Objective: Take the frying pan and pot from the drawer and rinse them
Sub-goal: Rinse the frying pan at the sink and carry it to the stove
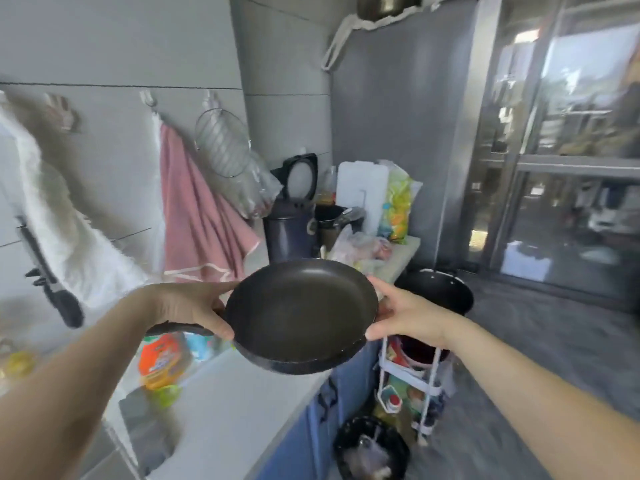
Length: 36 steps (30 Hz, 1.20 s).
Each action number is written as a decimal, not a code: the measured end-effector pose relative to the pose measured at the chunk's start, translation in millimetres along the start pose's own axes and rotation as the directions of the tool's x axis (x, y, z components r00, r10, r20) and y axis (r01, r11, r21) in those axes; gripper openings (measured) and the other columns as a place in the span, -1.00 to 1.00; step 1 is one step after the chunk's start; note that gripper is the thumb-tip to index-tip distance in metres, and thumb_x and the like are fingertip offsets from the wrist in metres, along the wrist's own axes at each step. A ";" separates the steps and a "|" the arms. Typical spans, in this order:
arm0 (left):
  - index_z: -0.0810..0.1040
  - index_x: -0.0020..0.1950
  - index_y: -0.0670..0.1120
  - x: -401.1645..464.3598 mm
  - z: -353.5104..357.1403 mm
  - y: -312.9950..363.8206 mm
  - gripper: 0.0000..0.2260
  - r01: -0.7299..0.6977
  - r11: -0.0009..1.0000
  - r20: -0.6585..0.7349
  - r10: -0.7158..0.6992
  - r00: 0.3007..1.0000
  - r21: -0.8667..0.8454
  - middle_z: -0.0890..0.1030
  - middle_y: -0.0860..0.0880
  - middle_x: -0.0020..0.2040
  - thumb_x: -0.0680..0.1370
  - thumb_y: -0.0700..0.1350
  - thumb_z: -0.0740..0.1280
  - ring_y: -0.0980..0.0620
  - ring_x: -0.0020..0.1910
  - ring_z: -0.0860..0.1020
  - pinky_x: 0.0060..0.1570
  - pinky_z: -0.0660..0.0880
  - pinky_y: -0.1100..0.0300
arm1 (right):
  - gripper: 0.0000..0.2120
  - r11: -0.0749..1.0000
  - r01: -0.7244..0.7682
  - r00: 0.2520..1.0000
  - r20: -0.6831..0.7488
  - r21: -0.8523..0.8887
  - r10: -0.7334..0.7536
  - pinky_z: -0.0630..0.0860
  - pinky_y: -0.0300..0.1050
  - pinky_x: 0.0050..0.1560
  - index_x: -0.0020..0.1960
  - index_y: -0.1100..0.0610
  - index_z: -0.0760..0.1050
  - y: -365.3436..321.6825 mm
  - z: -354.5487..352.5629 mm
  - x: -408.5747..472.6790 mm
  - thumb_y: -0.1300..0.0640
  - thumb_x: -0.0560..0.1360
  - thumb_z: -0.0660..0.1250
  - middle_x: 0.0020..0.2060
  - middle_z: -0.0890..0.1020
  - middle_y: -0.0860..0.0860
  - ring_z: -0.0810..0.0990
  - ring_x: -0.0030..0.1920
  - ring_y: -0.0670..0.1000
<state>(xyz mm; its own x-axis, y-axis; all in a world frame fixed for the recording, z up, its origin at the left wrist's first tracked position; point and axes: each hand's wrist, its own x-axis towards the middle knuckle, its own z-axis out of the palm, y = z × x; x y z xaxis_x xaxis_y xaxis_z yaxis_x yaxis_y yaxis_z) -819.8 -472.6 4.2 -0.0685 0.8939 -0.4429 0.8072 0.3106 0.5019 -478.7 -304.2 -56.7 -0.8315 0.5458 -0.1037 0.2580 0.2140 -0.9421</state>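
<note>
A dark round frying pan (300, 315) is held up in the air over the white counter edge, its inside facing me. My left hand (194, 311) grips the pan at its left rim where the dark handle joins. My right hand (403, 315) holds the right rim, thumb on the near side and fingers behind. A black pot-like vessel (438, 289) sits behind my right hand, at the end of the counter. No drawer can be made out.
The white counter (221, 403) runs along the left, with a sink corner (145, 434) at bottom left. An orange detergent bag (162, 362) lies by the wall. A pink towel (201, 216) hangs above. A white rack (412, 386) and a black bin (372, 448) stand on the floor.
</note>
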 end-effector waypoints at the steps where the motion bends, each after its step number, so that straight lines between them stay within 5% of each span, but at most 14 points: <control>1: 0.29 0.47 0.14 21.0 6.6 29.2 -0.14 -0.039 0.999 0.015 0.039 0.999 -0.018 0.67 -0.02 -0.06 0.25 0.04 0.61 0.14 -0.21 0.59 -0.14 0.49 0.31 | -0.17 1.000 -0.012 0.999 -0.047 0.013 0.013 0.56 -0.15 0.13 0.37 -0.30 0.27 7.5 -26.3 -23.0 0.32 0.34 0.53 0.05 0.68 0.14 0.64 0.11 0.08; 3: 0.25 0.46 0.18 69.2 21.8 86.1 -0.21 -0.143 0.987 0.069 0.148 0.987 -0.070 0.68 -0.04 -0.08 0.38 -0.23 0.55 0.12 -0.20 0.61 -0.14 0.52 0.28 | -0.18 0.999 -0.042 0.987 -0.156 0.026 0.046 0.55 -0.24 0.04 0.35 -0.29 0.24 25.9 -78.0 -64.5 0.35 0.36 0.51 0.04 0.69 0.07 0.65 0.09 0.01; 6: 0.22 0.51 0.16 143.2 41.8 164.3 -0.16 -0.298 0.952 0.179 0.305 0.935 -0.064 0.64 -0.03 0.22 0.38 -0.24 0.57 0.00 0.20 0.60 0.26 0.48 0.00 | 0.05 0.994 -0.094 0.942 -0.320 0.051 0.105 0.51 -0.04 0.25 0.54 -0.19 0.09 60.1 -148.1 -122.0 0.16 0.25 0.61 0.14 0.66 0.05 0.64 0.15 -0.01; 11: 0.22 0.43 0.26 239.8 78.1 314.5 -0.19 -0.421 0.907 0.313 0.407 0.858 -0.026 0.62 0.12 0.23 0.35 -0.12 0.60 0.14 0.21 0.58 0.35 0.42 0.09 | 0.08 0.987 -0.123 0.833 -0.529 0.107 0.162 0.46 0.02 0.32 0.54 -0.24 0.09 104.7 -242.9 -214.5 0.09 0.20 0.62 0.12 0.67 -0.02 0.63 0.15 -0.06; 14: 0.32 0.38 0.15 299.4 101.2 396.0 -0.33 -0.508 0.859 0.408 0.486 0.773 -0.061 0.61 0.13 0.22 0.43 -0.34 0.49 0.25 0.19 0.58 0.20 0.47 0.34 | 0.06 0.982 -0.142 0.768 -0.611 0.125 0.189 0.44 0.06 0.34 0.52 -0.28 0.10 130.0 -292.5 -260.2 0.05 0.19 0.61 0.07 0.69 0.07 0.65 0.13 0.00; 16: 0.27 0.49 0.09 340.9 117.9 448.5 -0.26 -0.591 0.805 0.485 0.534 0.693 -0.041 0.55 0.08 0.35 0.43 -0.29 0.52 0.12 0.33 0.51 0.36 0.40 0.14 | -0.02 0.978 -0.167 0.723 -0.659 0.124 0.207 0.42 0.06 0.35 0.41 -0.45 0.13 146.7 -327.7 -287.9 0.01 0.21 0.60 0.09 0.67 0.08 0.63 0.16 0.00; 18: 0.19 0.55 0.08 384.9 127.6 499.3 -0.14 -0.626 0.780 0.529 0.536 0.657 -0.013 0.50 0.08 0.40 0.38 -0.14 0.59 0.08 0.37 0.47 0.44 0.31 -0.01 | -0.04 0.975 -0.180 0.681 -0.699 0.129 0.218 0.41 0.05 0.36 0.39 -0.47 0.11 161.6 -363.5 -311.8 0.00 0.23 0.60 0.11 0.66 0.05 0.61 0.18 -0.02; 23: 0.16 0.55 0.16 476.9 156.2 646.8 -0.01 -0.714 0.698 0.622 0.532 0.575 0.064 0.53 0.13 0.35 0.25 0.03 0.65 0.16 0.33 0.50 0.45 0.30 0.00 | -0.19 0.971 -0.146 0.567 -0.788 0.191 0.240 0.54 -0.13 0.17 0.43 -0.24 0.18 188.6 -448.0 -363.2 0.30 0.41 0.49 -0.06 0.72 -0.05 0.66 0.08 -0.05; 29: 0.17 0.52 0.21 562.0 227.0 817.8 -0.09 -0.802 0.595 0.752 0.505 0.424 0.053 0.47 0.19 0.39 0.31 -0.02 0.61 0.23 0.40 0.39 0.46 0.28 0.14 | 0.00 0.938 -0.229 0.346 -0.879 0.260 0.328 0.40 0.15 0.36 0.49 -0.29 0.16 249.4 -543.3 -441.0 -0.01 0.22 0.64 0.06 0.67 0.06 0.62 0.15 0.06; 33: 0.14 0.55 0.20 617.6 295.5 910.7 -0.01 -0.835 0.546 0.787 0.486 0.380 0.066 0.43 0.19 0.42 0.27 0.04 0.64 0.20 0.43 0.34 0.51 0.19 0.08 | -0.24 0.931 -0.236 0.270 -0.902 0.277 0.337 0.50 0.05 0.29 0.42 -0.23 0.30 282.5 -592.2 -491.6 0.21 0.38 0.53 0.11 0.65 -0.03 0.63 0.13 0.08; 36: 0.16 0.49 0.22 647.6 343.8 974.5 -0.09 -0.856 0.513 0.809 0.478 0.343 0.060 0.41 0.19 0.42 0.28 0.04 0.62 0.20 0.40 0.36 0.42 0.25 0.25 | -0.26 0.917 -0.286 0.255 -0.901 0.277 0.352 0.48 0.07 0.30 0.44 -0.20 0.29 311.2 -637.4 -530.2 0.18 0.39 0.53 0.10 0.67 0.01 0.64 0.12 0.06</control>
<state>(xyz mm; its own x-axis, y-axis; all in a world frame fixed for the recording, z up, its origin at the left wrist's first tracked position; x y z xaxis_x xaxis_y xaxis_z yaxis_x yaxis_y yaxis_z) 124.0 297.9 -48.9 0.8364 0.1939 -0.5128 0.5079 -0.6259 0.5919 356.0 -10.6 -91.7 0.3223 0.9440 -0.0707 0.3381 -0.1846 -0.9228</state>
